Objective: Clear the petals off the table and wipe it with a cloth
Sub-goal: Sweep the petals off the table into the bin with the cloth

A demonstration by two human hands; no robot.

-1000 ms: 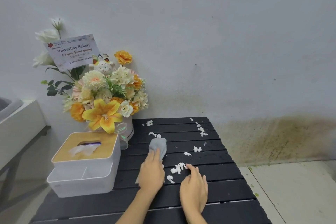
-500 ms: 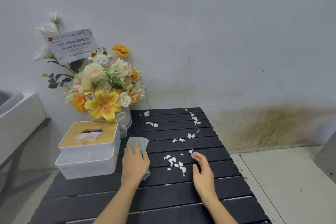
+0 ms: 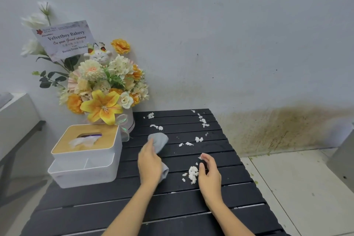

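Surface (image 3: 107, 207): black slatted top, seen from above, set against a pale grey wall.
Left hand (image 3: 149, 165): palm down on a grey cloth (image 3: 160, 141), fingers laid flat over it and pressing it to the slats; cloth ends showing beyond the fingertips and beside the wrist.
Right hand (image 3: 209, 175): on its edge just right of the gathered petals, fingers loosely curved and partly spread, cupped toward the pile; whether any petal is pinched cannot be told.
Petal pile (image 3: 192, 174): white scraps bunched together, touching the right thumb side, between the two hands.
Scattered petals (image 3: 199, 139): small white bits mid-surface; more in a line near the far right edge (image 3: 203, 120), and a few near the far left by the flowers (image 3: 151, 115).
Tissue box (image 3: 87, 144): white with a wooden lid, a tissue poking out, on the left of the surface beside the cloth hand.
Flower arrangement (image 3: 103, 90): yellow, orange and cream blooms in a white pot at the far left corner, with a small cat figure (image 3: 99, 56).
Card (image 3: 66, 39): printed "Velvetboy Bakery", standing above the flowers.
Floor (image 3: 297, 188): pale tiles to the right.
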